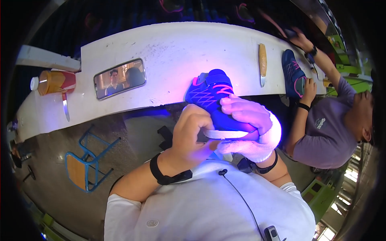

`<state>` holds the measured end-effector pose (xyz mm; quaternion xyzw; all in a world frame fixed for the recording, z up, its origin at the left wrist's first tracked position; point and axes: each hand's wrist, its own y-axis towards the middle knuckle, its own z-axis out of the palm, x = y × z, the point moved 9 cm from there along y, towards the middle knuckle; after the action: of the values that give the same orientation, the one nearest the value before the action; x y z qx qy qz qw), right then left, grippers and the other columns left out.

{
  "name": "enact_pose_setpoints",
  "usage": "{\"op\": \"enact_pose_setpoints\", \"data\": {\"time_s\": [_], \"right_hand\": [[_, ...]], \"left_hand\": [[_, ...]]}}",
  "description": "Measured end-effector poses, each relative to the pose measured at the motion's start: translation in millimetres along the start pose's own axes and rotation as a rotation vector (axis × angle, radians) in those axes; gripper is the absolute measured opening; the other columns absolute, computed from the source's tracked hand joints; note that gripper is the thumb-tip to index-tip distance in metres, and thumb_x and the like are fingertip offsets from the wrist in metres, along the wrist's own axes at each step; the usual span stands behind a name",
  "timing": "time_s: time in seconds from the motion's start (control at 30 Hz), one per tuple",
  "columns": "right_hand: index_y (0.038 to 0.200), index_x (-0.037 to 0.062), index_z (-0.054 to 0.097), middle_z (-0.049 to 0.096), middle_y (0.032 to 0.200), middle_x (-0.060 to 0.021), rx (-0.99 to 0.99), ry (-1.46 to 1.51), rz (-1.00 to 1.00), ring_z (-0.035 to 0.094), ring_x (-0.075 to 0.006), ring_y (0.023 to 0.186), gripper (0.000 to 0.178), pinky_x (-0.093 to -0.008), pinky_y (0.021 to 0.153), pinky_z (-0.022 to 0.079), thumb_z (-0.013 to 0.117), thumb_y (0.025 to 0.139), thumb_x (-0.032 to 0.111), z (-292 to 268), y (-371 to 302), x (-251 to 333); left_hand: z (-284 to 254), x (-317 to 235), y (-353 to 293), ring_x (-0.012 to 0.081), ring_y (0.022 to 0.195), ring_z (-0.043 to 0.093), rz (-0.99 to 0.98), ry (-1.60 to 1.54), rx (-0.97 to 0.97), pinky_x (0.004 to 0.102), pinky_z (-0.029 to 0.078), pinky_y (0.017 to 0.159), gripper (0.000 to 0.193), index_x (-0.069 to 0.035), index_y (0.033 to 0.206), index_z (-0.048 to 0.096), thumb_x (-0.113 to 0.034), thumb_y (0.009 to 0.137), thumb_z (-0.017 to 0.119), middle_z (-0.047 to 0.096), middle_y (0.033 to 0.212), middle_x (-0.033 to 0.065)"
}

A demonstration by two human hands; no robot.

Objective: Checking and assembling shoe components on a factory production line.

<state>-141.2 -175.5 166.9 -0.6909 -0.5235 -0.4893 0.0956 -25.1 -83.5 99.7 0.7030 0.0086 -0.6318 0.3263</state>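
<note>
A dark blue shoe (209,94) with pink laces and criss-cross side lines lies tilted over the table's near edge, its toe toward my body and its heel on the tabletop. My left hand (189,130), bare, is closed on the left side of the toe, by the pale sole edge (227,134). From the right, my right hand (257,126) in a white glove grips the toe, fingers over the upper and thumb under the sole. Purple-blue light falls on the glove and shoe. My fingertips under the sole are partly hidden.
On the white table (169,44) lie a phone (120,78) playing a video and a wooden-handled knife (262,62). At the left end are a yellow container (57,82) and a blade (65,106). A co-worker (325,132) touches another blue shoe (292,74). A blue-framed stool (86,166) stands below left.
</note>
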Motion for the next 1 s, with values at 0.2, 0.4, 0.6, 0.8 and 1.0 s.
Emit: {"op": "enact_pose_setpoints", "data": {"time_s": [0.2, 0.4, 0.6, 0.8, 1.0], "right_hand": [[0.122, 0.0054, 0.063, 0.077, 0.112, -0.0213, -0.037, 0.113, -0.130, 0.076, -0.0419, 0.109, 0.078, -0.0590, 0.105, 0.056, 0.102, 0.062, 0.035, 3, 5, -1], [0.113, 0.0082, 0.064, 0.077, 0.107, -0.0165, -0.229, 0.252, -0.132, 0.076, -0.0401, 0.111, 0.056, -0.0574, 0.101, 0.058, 0.099, 0.069, 0.013, -32, -30, -34], [0.115, 0.0070, 0.075, 0.072, 0.132, -0.0235, -0.390, 0.759, 0.328, 0.062, -0.0419, 0.134, 0.042, -0.0553, 0.116, 0.046, 0.090, 0.080, 0.024, -56, -99, -145], [0.124, 0.0060, 0.079, 0.074, 0.131, -0.0203, -0.201, 0.026, 0.492, 0.072, -0.0275, 0.122, 0.056, -0.0364, 0.103, 0.055, 0.094, 0.071, 0.019, -76, -92, -132], [0.118, -0.0033, 0.078, 0.081, 0.100, -0.0122, -0.542, 0.451, 0.722, 0.077, -0.0185, 0.091, 0.036, -0.0325, 0.081, 0.060, 0.077, 0.095, 0.024, -69, -117, -194]], "left_hand": [[-6, 0, 15, 0.0258, 0.081, 0.061, 0.034, -0.021, 0.078, 0.0354, 0.049, 0.069, 0.044, -0.007, 0.096, 0.061, -0.012, 0.068, 0.095, 0.061, 0.090, 0.0086], [20, 16, 21, 0.0277, 0.080, 0.060, -0.053, 0.044, 0.124, 0.0375, 0.049, 0.072, 0.049, -0.008, 0.095, 0.061, -0.016, 0.063, 0.097, 0.061, 0.089, 0.0077], [89, 23, 55, 0.0365, 0.097, 0.057, 0.170, 0.606, 0.497, 0.0462, 0.050, 0.080, 0.047, -0.004, 0.095, 0.059, -0.010, 0.063, 0.093, 0.056, 0.104, 0.0150], [107, 40, 62, 0.0370, 0.114, 0.062, 0.030, 0.633, 0.691, 0.0433, 0.054, 0.090, 0.047, -0.005, 0.100, 0.062, -0.010, 0.066, 0.093, 0.066, 0.114, 0.0162], [8, 70, 83, 0.0340, 0.154, 0.041, -0.310, 0.283, 0.689, 0.0483, 0.026, 0.130, 0.087, -0.011, 0.148, 0.062, -0.026, 0.070, 0.098, 0.053, 0.159, 0.0139]]}}
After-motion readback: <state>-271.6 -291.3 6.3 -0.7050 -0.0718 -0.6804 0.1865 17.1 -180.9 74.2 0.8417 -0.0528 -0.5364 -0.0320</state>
